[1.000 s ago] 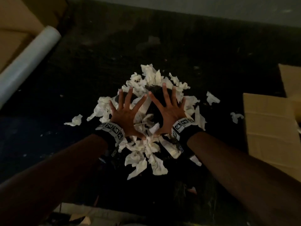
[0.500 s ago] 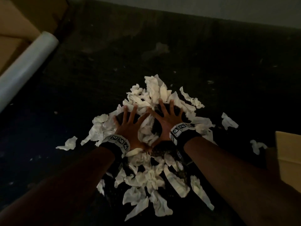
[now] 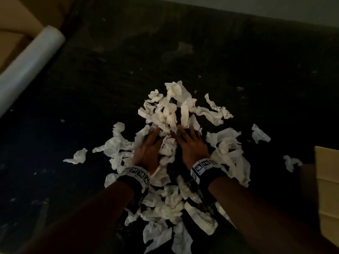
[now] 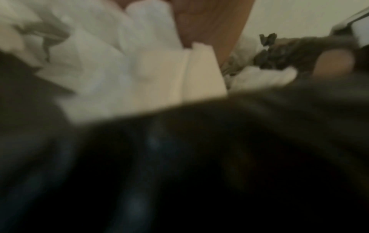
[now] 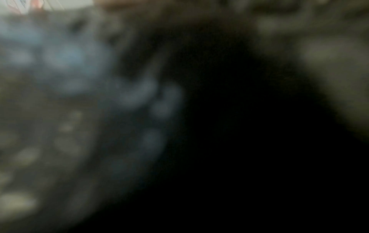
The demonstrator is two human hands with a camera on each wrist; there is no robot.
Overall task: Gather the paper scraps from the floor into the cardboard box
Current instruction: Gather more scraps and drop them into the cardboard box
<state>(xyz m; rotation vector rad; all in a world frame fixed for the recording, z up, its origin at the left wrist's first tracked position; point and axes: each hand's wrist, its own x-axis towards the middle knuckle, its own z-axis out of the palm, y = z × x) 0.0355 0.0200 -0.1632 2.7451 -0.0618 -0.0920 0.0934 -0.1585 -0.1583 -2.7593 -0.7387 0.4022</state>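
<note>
White crumpled paper scraps [image 3: 170, 114] lie heaped on the dark floor in the head view. Both my hands lie palm down in the heap, side by side. My left hand [image 3: 149, 147] has its fingers pushed forward under the scraps, tips hidden. My right hand [image 3: 191, 143] does the same just to its right. The fingers look fairly straight and close together. A corner of the cardboard box [image 3: 326, 180] shows at the right edge. The left wrist view is blurred, with white scraps [image 4: 119, 63] against my palm. The right wrist view is dark blur.
Single scraps lie apart from the heap: one at the left [image 3: 78, 156], two at the right [image 3: 259, 133] [image 3: 291, 162]. A white roll [image 3: 31, 68] and more cardboard [image 3: 18, 19] are at the upper left. A pale wall [image 3: 275, 8] bounds the floor at the back.
My fingers went from spread wide on top of the heap to drawn together and dug into it. The scraps ahead of them have bunched up higher. The box slid toward the right edge of view.
</note>
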